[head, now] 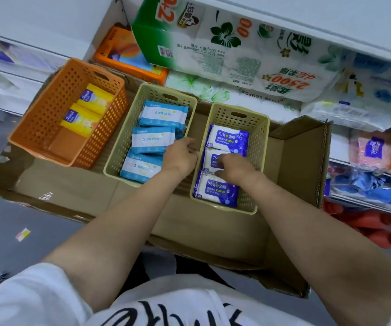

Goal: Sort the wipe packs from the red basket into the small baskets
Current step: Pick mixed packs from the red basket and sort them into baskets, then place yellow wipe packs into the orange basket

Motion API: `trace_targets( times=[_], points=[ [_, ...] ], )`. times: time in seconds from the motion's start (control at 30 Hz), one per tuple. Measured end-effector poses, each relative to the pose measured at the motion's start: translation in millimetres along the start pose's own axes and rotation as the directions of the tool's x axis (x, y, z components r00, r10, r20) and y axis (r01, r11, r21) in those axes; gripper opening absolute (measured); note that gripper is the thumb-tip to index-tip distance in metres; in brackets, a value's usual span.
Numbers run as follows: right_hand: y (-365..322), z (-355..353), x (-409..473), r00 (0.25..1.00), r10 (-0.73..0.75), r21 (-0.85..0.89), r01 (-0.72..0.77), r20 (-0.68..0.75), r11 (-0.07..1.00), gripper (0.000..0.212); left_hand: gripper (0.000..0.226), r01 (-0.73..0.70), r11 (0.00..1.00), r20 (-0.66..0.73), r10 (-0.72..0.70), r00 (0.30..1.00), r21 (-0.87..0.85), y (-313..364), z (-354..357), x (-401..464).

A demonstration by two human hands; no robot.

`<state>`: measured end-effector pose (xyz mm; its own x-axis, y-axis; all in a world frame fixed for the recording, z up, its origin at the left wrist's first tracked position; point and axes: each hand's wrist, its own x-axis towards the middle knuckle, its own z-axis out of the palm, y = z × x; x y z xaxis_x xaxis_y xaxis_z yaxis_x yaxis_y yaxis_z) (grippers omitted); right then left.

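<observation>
Three dark-blue alcohol wipe packs are laid in a row in the right beige perforated plastic basket [259, 135], set on flattened brown cardboard [213, 222]. The middle dark-blue wipe pack [211, 158] is pressed by the curled fingers of the right hand [235, 169]. The left hand [181, 154], fingers bent, is rested at that basket's left rim; what it holds cannot be told.
</observation>
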<state>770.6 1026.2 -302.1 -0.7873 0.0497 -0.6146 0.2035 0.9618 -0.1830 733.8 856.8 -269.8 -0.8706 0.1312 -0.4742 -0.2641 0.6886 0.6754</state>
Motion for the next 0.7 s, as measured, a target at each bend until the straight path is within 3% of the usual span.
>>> trace_targets(
  times=[0.17,0.27,0.37,0.47,0.57,0.7],
  points=[
    [-47.5,-62.4,-21.8,0.977,-0.028,-0.048,0.019,-0.209,0.999,0.031,0.049,-0.056,0.997,0.026,0.055,0.998,0.05,-13.1,-77.3,-13.5],
    [-101.0,-99.7,-43.0,0.93,-0.091,-0.12,0.051,-0.355,0.991,0.032,0.051,-0.183,0.967,-0.005,0.187,0.982,0.178,-30.1,-152.0,-31.0],
    [-168.7,-122.0,-71.1,0.844,-0.18,-0.151,0.119,-0.506,0.981,0.031,0.047,-0.317,0.894,-0.139,0.374,0.917,0.316,-58.5,-234.4,-61.4],
    [-245.6,-122.2,-102.5,0.733,-0.236,-0.149,0.183,-0.638,0.972,0.034,0.044,-0.392,0.798,-0.25,0.539,0.804,0.459,-101.9,-320.3,-97.0],
    [-322.7,-102.8,-129.7,0.64,-0.276,-0.118,0.279,-0.717,0.953,0.034,0.041,-0.378,0.714,-0.29,0.624,0.726,0.59,-155.5,-399.0,-129.2],
    [-414.7,-72.8,-146.8,0.597,-0.325,-0.091,0.388,-0.733,0.917,0.037,0.043,-0.299,0.707,-0.328,0.604,0.727,0.641,-232.6,-482.0,-160.4]
  ],
)
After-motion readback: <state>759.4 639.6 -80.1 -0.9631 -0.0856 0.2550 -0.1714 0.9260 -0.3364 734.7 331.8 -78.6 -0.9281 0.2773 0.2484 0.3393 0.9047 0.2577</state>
